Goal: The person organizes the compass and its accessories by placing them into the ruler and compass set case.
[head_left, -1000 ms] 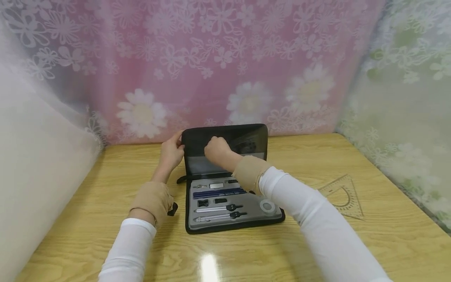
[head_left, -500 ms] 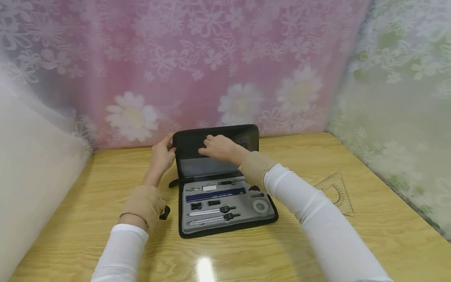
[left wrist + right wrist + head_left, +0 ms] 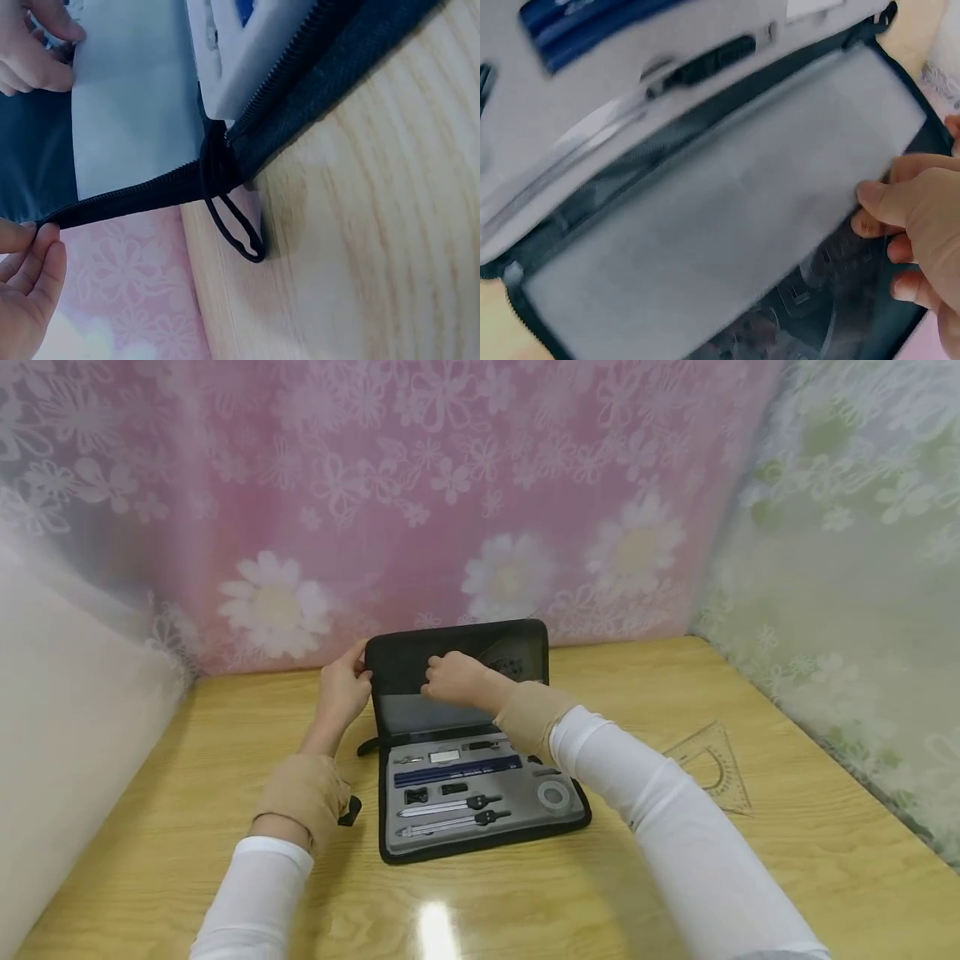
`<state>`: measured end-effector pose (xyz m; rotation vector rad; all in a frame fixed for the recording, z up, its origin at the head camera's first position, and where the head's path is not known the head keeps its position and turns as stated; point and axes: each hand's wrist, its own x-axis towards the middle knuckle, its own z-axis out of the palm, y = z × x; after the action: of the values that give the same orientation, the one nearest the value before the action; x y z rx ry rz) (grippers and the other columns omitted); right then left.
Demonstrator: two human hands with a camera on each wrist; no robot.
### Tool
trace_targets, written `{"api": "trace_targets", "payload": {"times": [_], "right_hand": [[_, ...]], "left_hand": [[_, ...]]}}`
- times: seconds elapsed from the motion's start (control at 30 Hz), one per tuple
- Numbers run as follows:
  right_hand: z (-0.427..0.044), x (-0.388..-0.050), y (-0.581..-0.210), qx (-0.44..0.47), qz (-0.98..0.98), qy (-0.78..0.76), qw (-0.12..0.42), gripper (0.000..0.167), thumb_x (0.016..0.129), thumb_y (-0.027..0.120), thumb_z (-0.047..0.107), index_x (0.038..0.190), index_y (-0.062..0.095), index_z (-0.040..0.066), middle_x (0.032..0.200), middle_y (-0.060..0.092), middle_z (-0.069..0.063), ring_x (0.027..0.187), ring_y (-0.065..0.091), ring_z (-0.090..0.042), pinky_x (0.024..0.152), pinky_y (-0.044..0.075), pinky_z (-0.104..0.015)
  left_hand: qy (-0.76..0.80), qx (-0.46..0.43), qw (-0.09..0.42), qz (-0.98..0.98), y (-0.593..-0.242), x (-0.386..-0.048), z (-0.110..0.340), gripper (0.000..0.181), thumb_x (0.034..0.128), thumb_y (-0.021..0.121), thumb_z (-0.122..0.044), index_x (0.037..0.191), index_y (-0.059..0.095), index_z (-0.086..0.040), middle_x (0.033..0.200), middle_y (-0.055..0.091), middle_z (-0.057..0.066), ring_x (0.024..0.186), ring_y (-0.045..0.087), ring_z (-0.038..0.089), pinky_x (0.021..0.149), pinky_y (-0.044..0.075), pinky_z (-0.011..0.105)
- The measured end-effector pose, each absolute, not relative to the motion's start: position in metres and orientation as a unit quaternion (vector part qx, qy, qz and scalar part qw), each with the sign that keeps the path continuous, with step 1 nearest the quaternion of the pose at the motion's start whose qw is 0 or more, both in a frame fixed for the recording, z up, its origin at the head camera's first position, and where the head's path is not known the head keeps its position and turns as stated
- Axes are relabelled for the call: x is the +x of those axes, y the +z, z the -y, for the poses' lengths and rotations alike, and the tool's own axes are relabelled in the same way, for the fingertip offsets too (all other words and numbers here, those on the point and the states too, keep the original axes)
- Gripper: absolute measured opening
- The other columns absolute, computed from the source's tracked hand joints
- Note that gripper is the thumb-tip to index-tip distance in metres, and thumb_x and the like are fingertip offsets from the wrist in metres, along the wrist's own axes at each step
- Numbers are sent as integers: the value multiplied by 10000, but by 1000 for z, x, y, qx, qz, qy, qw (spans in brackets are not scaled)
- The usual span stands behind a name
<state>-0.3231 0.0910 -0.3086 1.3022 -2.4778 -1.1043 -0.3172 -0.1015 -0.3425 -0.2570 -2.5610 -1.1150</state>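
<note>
A black zip case point(image 3: 487, 847) lies unfolded on the table, its lid point(image 3: 405, 662) raised at the back. My left hand point(image 3: 345, 692) holds the lid's left edge between thumb and fingers, as the left wrist view confirms. In front of the lid, my right hand point(image 3: 459, 681) pinches the upper edge of the grey inner pocket point(image 3: 720, 202) with thumb and forefinger. Clear plastic pieces with cut-outs point(image 3: 799, 292) show against the dark lid beside that hand; their full outlines are hidden. In the base sit dark blue pencils point(image 3: 457, 772), two compasses point(image 3: 453, 823) and a white eraser point(image 3: 444, 757).
A transparent set square with a protractor arc point(image 3: 716, 768) lies on the wooden table point(image 3: 675, 893), right of the case. A pale ring point(image 3: 554, 796) sits in the case's base. Flowered curtains point(image 3: 375, 543) stand behind the table.
My right hand has gone from a closed posture before the lid, through loosened fingers, to the pocket's edge. The left hand keeps its hold on the lid. The head view has shifted slightly.
</note>
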Motion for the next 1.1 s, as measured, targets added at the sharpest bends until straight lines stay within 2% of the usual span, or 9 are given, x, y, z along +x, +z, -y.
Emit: {"api": "trace_targets", "payload": {"times": [0.2,0.33,0.57,0.7,0.87,0.93,1.0,1.1], "right_hand": [[-96,-319,-317,433,814,-372,104,236,974,477,183,1132,650,209,1056,636,32,949,524,-156,773,403,-282],[-104,-316,-320,451,811,-349,129,228,969,488,178,1132,648,187,1096,624,4,970,528,-177,791,397,-307],[-112,-316,-316,450,826,-324,102,268,966,487,129,1218,577,140,1200,535,-86,1036,520,-221,838,416,-322],[-114,-315,-314,457,827,-313,100,247,979,459,127,1192,578,89,1171,530,-108,1004,505,-227,820,421,-312],[-125,-314,-310,459,841,-263,110,210,970,475,110,1139,596,80,1116,532,-109,939,473,-232,788,408,-321],[-134,-314,-306,464,843,-227,148,162,953,501,85,1072,610,66,1050,541,-109,881,471,-237,755,411,-329],[-145,-316,-302,462,843,-170,215,109,930,527,62,981,620,38,956,554,-115,815,490,-247,711,429,-334],[-163,-319,-291,400,860,-64,311,128,914,554,104,889,621,-2,834,583,-127,701,539,-260,607,463,-338]], "left_hand": [[-391,-89,156,903,-341,-318,99,535,894,506,12,1406,414,-112,991,606,208,885,577,329,750,457,439],[-390,-86,155,904,-343,-317,98,531,894,510,11,1402,422,-116,992,608,205,883,577,328,752,455,440],[-387,-95,162,903,-342,-319,98,531,889,517,16,1397,426,-107,1001,609,210,900,585,339,779,453,454],[-391,-86,158,903,-343,-319,98,530,890,518,16,1397,428,-111,994,608,206,903,585,332,781,455,447],[-393,-84,151,903,-343,-317,97,530,897,517,10,1401,424,-121,1015,607,205,912,580,332,779,457,449],[-394,-84,149,903,-343,-316,97,533,898,517,9,1405,419,-126,1019,605,204,912,578,331,773,457,446],[-395,-84,149,902,-344,-316,96,537,898,517,7,1407,417,-129,1014,606,200,902,580,326,760,460,441],[-399,-87,148,901,-344,-316,95,541,898,517,3,1411,412,-135,1003,606,191,887,581,317,737,464,428]]}}
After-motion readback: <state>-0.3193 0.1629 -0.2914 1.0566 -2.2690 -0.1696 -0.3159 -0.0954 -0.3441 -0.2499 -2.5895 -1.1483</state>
